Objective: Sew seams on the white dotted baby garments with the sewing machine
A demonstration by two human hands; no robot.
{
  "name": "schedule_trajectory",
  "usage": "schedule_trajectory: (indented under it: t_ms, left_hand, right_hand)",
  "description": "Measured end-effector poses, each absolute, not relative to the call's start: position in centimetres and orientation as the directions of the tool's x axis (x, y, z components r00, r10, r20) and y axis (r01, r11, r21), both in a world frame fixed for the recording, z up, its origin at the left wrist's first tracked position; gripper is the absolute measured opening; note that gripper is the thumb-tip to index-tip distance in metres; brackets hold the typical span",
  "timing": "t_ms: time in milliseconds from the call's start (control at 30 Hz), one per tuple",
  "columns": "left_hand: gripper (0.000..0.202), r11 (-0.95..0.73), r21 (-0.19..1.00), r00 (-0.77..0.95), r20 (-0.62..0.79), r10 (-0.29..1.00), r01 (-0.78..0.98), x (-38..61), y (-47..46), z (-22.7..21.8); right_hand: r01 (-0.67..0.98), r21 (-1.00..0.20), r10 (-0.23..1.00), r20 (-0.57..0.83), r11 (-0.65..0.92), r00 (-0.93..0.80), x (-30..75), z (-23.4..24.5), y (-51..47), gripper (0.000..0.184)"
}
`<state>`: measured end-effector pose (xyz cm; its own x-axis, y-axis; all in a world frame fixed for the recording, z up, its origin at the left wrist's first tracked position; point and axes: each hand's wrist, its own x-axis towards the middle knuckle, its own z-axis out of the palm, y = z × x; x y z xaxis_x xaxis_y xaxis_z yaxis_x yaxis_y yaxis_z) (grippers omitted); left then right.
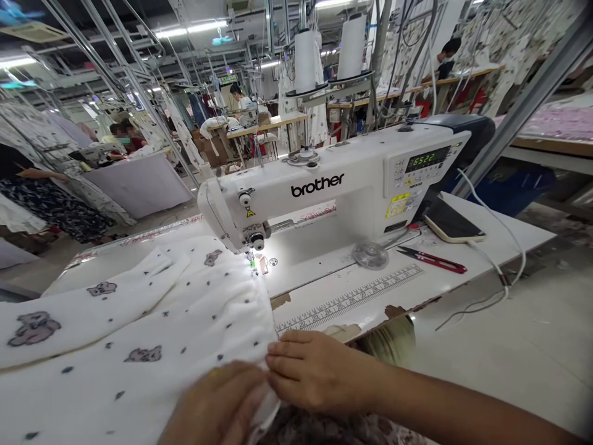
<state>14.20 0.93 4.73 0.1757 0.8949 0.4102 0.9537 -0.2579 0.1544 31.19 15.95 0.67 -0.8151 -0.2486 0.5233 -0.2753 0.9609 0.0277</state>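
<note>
White plush cloth (pixel 180 364), printed with bears and dark spots: one piece, spread across the left of the bench (pixel 519 230), its right edge running up to the needle area of a Brother sewing machine (pixel 361 170). Hands: left (pixel 217 402), blurred, and right (pixel 319 374), close together at the cloth's near right corner, fingers touching its edge; firmness of pinch cannot be told. Right of the cloth: printed ruler scale (pixel 352 296), red-handled thread snips (pixel 438 259), smartphone (pixel 454 224).
</note>
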Motion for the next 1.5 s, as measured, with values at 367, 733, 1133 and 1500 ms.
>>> schedule_trajectory:
  t_ms: [367, 733, 1133, 1500]
  left_hand:
    - [0.039, -0.175, -0.274, 0.172, -0.035, 0.985, 0.946, 9.7, 11.6, 4.8]
    - [0.027, -0.225, -0.029, 0.221, 0.358, 0.907, 0.974, 9.2, 12.4, 2.8]
    - [0.027, -0.038, 0.077, 0.014, 0.284, 0.959, 0.996, 8.5, 12.3, 1.4]
    - [0.043, -0.06, 0.056, 0.049, 0.186, 0.981, 0.997, 7.7, 11.8, 1.5]
  right_hand:
    - [-0.66, 0.045, -0.646, 0.258, 0.75, -0.718, 26.7, 3.8, 19.7, 0.018]
    - [-0.784, -0.051, -0.733, 0.321, 0.618, -0.599, 24.3, 0.3, 21.2, 0.042]
    - [-0.748, -0.122, -0.694, 0.301, 0.652, -0.654, 25.0, 0.5, 21.5, 0.045]
    - [-0.654, -0.015, -0.589, 0.418, 0.757, -0.691, 25.3, 0.3, 22.1, 0.01]
